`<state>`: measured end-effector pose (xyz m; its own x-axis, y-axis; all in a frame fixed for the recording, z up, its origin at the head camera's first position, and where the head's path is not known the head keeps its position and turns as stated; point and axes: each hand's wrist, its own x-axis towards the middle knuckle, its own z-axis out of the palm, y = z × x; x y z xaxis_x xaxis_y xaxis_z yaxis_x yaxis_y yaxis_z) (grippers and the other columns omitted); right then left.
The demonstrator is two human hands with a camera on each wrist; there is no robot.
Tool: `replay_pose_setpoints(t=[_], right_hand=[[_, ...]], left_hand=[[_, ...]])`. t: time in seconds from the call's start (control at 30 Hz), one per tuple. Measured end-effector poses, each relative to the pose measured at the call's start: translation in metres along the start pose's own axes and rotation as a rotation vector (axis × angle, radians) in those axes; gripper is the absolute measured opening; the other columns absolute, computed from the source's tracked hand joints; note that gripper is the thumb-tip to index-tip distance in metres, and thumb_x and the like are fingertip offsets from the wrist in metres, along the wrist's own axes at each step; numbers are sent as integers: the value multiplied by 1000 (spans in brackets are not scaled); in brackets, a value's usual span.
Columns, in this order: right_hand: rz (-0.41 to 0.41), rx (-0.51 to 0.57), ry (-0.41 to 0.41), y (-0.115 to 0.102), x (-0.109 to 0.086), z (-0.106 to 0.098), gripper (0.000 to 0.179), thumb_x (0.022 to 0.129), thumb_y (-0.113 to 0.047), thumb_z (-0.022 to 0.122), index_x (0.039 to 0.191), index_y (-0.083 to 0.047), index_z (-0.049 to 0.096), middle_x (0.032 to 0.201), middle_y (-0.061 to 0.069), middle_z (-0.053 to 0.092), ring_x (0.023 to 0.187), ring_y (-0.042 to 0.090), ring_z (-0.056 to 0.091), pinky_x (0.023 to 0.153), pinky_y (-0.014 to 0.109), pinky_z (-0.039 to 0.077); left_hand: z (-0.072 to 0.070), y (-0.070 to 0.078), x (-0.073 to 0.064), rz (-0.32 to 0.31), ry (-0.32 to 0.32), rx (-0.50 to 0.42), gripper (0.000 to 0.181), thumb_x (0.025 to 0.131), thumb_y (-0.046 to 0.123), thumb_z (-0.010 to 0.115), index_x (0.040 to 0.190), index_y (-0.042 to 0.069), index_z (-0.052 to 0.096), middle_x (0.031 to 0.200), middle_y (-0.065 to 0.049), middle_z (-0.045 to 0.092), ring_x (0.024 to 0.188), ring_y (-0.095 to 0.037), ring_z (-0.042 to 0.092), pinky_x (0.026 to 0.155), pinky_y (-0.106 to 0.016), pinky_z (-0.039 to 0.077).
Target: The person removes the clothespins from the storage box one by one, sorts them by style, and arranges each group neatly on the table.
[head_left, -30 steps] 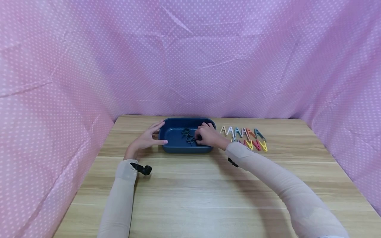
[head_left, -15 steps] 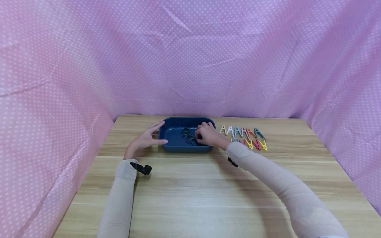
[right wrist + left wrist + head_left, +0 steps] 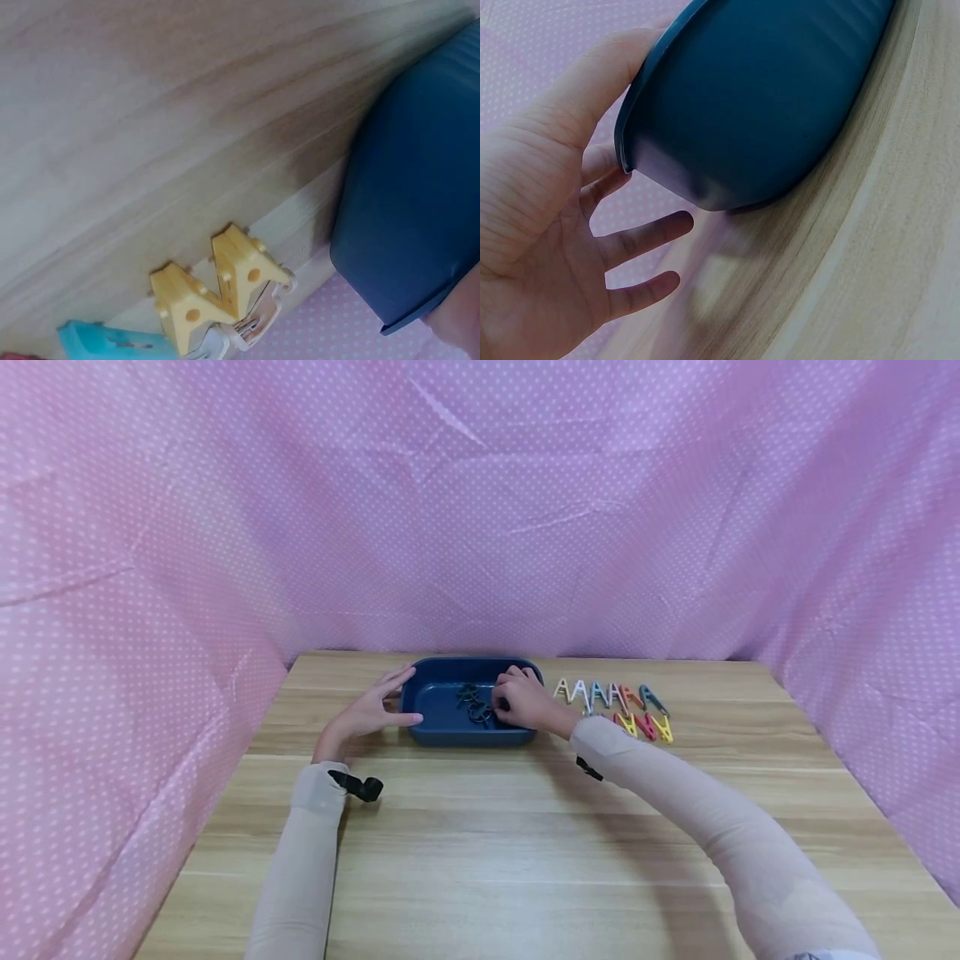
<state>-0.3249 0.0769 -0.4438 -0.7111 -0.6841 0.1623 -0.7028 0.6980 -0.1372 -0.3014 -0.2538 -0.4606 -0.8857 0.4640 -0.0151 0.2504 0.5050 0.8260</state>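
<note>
A dark blue bin [image 3: 472,737] stands on the wooden table near its back edge. My left hand [image 3: 365,710] spans the bin's left end, thumb toward the near corner and fingers toward the far one. In the left wrist view, the thumb lies over the rim while other fingers [image 3: 646,238] extend straight below it. My right hand [image 3: 521,697] reaches into the bin's right side with curled fingers. Beside its fingertips lie several dark green wire-like pieces [image 3: 474,703]; I cannot tell whether one is between the fingers. The right wrist view catches only skin at the bin's rim.
Right of the bin, several coloured clothespins [image 3: 597,694] lie spread in two rows, the front row partly hidden by my right wrist. Yellow clothespins [image 3: 191,307] lie near the bin's end. A pink dotted curtain [image 3: 480,527] hangs behind the table [image 3: 480,843].
My right hand's fingers shift very slightly inside the bin. The left hand and the bin keep their places.
</note>
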Motion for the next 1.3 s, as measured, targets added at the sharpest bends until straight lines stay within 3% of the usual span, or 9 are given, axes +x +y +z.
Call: replay_pose_setpoints(t=[0.33,0.63,0.93,1.3], right_hand=[[-37,42,34,0,-1,-6,9,87,-12,75,79,-14,71,100,6,69,102,28,55,99,56,44],[-61,-49,37,-1,-6,-18,8,88,-11,75,80,-13,72,103,7,70,105,29,55,97,55,43],[-110,-45,149,2,-22,-40,11,87,-7,76,78,-10,70,101,9,70,105,31,57,99,59,42],[-45,22,222,20,-49,-59,9,87,-4,76,81,-7,70,105,14,71,106,34,55,100,61,39]], left_hand=[[-1,2,-3,7,-2,-6,94,93,30,77,165,24,17,173,0,4,152,-41,26,120,-63,31],[0,2,-1,15,3,0,94,93,28,77,165,23,18,173,-1,5,152,-40,26,120,-61,31],[2,4,-3,3,3,-8,95,92,30,78,165,22,17,174,0,3,155,-40,21,122,-63,27],[1,2,-3,7,2,-12,94,93,28,77,165,25,17,174,0,2,154,-43,23,120,-64,28]])
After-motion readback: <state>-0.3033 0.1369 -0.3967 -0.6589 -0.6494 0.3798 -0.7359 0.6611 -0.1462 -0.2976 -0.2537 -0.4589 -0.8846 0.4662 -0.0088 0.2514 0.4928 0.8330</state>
